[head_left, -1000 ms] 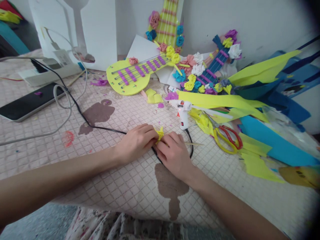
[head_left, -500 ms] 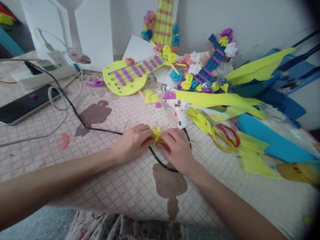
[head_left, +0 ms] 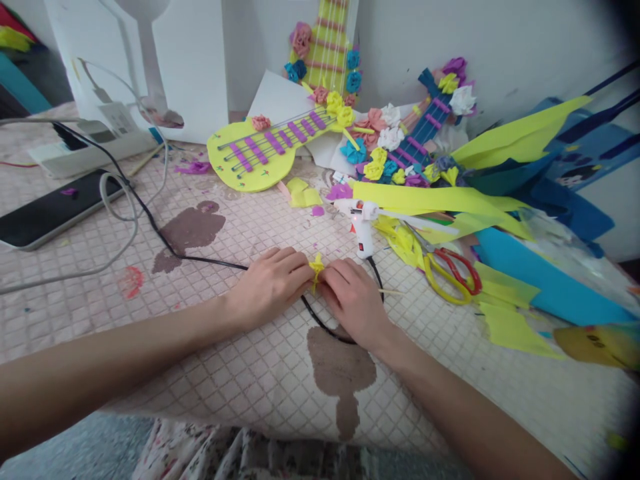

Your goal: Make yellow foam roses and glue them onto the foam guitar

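A small crumpled yellow paper flower (head_left: pixel 317 269) sits between my two hands over the quilted cloth. My left hand (head_left: pixel 275 283) pinches its left side, fingers bent and pressed together. My right hand (head_left: pixel 354 297) grips it from the right, and a thin wooden stick (head_left: pixel 393 291) pokes out past that hand. The fingertips partly hide the flower and most of the stick. A black cord (head_left: pixel 320 321) runs beneath the hands. Just beyond my right hand lies a white glue gun (head_left: pixel 363 227) with a small red light on.
Scissors (head_left: pixel 450 277) with red and yellow handles lie at right among yellow paper strips (head_left: pixel 440 198) and blue paper (head_left: pixel 545 273). Flower-decorated paper guitars (head_left: pixel 253 157) stand behind. At left are a black phone (head_left: pixel 60 207), a power strip (head_left: pixel 90 153) and cables.
My left hand has shifted slightly right, closer to my right hand. The yellow flower has turned a little between the fingers, and the stick's end sits slightly lower.
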`<state>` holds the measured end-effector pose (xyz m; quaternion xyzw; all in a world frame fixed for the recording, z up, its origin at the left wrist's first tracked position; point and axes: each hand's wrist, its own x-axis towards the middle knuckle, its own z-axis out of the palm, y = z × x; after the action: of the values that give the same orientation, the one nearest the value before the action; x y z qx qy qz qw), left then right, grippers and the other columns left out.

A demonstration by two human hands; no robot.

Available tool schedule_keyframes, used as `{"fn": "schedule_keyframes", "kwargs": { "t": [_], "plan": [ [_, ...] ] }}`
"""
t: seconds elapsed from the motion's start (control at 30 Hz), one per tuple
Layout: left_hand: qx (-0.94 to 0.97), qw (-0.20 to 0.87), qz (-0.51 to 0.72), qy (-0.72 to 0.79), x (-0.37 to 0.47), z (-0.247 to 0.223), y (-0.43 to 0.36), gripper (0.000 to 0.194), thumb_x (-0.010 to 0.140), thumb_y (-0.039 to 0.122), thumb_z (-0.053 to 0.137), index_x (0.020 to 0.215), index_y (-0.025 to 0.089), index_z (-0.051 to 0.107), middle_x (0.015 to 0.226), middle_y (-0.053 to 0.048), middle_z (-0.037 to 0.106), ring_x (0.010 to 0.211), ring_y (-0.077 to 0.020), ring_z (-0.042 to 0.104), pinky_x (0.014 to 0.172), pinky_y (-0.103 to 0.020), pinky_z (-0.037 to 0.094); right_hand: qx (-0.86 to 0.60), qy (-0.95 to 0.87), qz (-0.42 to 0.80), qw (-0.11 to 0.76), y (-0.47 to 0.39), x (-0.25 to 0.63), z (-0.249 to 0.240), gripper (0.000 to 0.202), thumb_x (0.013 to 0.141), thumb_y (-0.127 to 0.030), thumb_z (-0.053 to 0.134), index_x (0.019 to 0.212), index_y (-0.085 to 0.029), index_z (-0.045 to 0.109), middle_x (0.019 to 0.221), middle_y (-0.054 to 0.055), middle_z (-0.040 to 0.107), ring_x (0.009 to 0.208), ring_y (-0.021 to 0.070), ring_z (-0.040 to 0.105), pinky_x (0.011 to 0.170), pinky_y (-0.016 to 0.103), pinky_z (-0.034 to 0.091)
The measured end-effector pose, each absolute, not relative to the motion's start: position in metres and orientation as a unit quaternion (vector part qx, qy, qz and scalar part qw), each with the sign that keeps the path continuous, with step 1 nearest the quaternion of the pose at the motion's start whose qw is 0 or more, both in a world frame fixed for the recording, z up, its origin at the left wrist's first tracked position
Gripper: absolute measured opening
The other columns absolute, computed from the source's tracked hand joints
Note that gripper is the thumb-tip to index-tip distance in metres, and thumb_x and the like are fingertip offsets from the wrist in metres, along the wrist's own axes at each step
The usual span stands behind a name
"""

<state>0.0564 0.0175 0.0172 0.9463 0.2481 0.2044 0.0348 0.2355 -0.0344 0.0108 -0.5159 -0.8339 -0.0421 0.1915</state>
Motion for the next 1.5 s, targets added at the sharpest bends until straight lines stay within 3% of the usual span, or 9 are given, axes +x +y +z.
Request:
{"fn": "schedule_keyframes", "kwargs": {
  "t": [0.17,0.37,0.47,0.73,1.07,1.3,1.5],
  "plan": [
    [0.946,0.036,0.209,0.247,0.057,0.016,0.017,0.019,0.091,0.02,0.044,0.084,0.014,0.06,0.082,-0.005,0.06,0.078,-0.0178,0.053,0.071,-0.032,0.045,-0.517,-0.834,-0.035,0.189,-0.035,0.236,0.01,0.017,0.091,-0.019,0.043,0.082,-0.016,0.057,0.082,0.006,0.057,0.081,0.0193,0.047,0.073,0.032,0.039],
    [0.932,0.107,0.225,0.265,0.059,0.016,0.018,0.015,0.089,0.016,0.046,0.085,0.013,0.06,0.082,-0.006,0.06,0.08,-0.0175,0.054,0.073,-0.032,0.047,-0.527,-0.806,-0.029,0.27,-0.039,0.234,0.015,0.018,0.09,-0.025,0.045,0.077,-0.018,0.056,0.081,0.006,0.056,0.082,0.0194,0.046,0.074,0.034,0.039],
    [0.925,0.14,0.233,0.264,0.058,0.014,0.018,0.011,0.086,0.014,0.049,0.085,0.012,0.059,0.081,-0.006,0.059,0.08,-0.0172,0.055,0.072,-0.031,0.047,-0.536,-0.806,-0.03,0.249,-0.041,0.23,0.015,0.023,0.087,-0.027,0.049,0.066,-0.019,0.054,0.07,0.004,0.053,0.078,0.0191,0.045,0.071,0.034,0.037],
    [0.923,0.135,0.243,0.266,0.059,0.012,0.019,0.013,0.086,0.014,0.047,0.079,0.013,0.057,0.077,-0.005,0.058,0.076,-0.0161,0.054,0.07,-0.03,0.047,-0.546,-0.806,-0.05,0.221,-0.042,0.224,0.013,0.019,0.083,-0.024,0.055,0.065,-0.019,0.056,0.07,0.003,0.057,0.08,0.0192,0.047,0.07,0.035,0.033],
    [0.904,0.172,0.247,0.303,0.059,0.014,0.018,0.01,0.085,0.012,0.048,0.079,0.014,0.056,0.077,-0.004,0.057,0.072,-0.0145,0.054,0.064,-0.027,0.045,-0.49,-0.849,-0.047,0.189,-0.044,0.225,0.009,0.018,0.088,-0.021,0.049,0.075,-0.018,0.059,0.075,0.004,0.057,0.082,0.0194,0.045,0.072,0.035,0.035],
    [0.906,0.178,0.243,0.296,0.057,0.015,0.02,0.008,0.086,0.015,0.049,0.082,0.014,0.055,0.079,-0.003,0.056,0.074,-0.0147,0.053,0.065,-0.027,0.044,-0.532,-0.798,-0.009,0.282,-0.043,0.239,0.015,0.009,0.087,-0.023,0.051,0.088,-0.019,0.058,0.088,0.006,0.057,0.086,0.0206,0.049,0.075,0.036,0.04],
    [0.912,0.171,0.23,0.295,0.057,0.013,0.019,0.009,0.088,0.016,0.048,0.081,0.014,0.055,0.079,-0.004,0.056,0.075,-0.0155,0.053,0.066,-0.028,0.044,-0.54,-0.808,-0.027,0.233,-0.037,0.237,0.01,0.004,0.085,-0.02,0.053,0.085,-0.019,0.056,0.087,0.006,0.057,0.087,0.0213,0.048,0.075,0.035,0.038]
  ]
}}
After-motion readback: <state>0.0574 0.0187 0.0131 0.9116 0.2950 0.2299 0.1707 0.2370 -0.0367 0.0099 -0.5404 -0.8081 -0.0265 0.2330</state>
